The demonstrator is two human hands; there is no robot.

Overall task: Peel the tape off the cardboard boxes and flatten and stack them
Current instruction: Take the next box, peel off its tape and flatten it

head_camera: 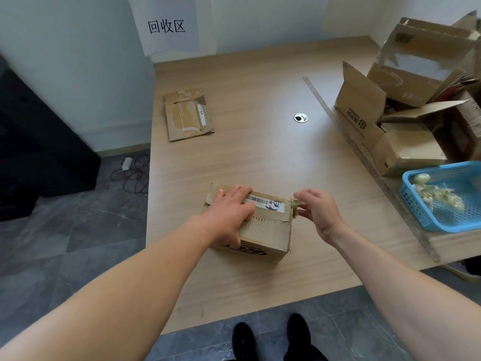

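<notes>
A small closed cardboard box (270, 230) with a barcode label on top stands near the front edge of the wooden table (260, 152). My left hand (229, 212) lies flat on the box top, fingers straight, thumb down the front face. My right hand (317, 207) is at the box's right top corner and pinches a crumpled strip of tape (298, 203) still attached there. A flattened box (187, 115) lies at the table's far left.
A pile of opened cardboard boxes (406, 100) fills the right side behind a clear divider strip (346, 142). A blue plastic basket (416, 204) with crumpled tape balls sits at the right edge. A cable hole (300, 117) is mid-table. A paper sign (166, 27) hangs on the wall.
</notes>
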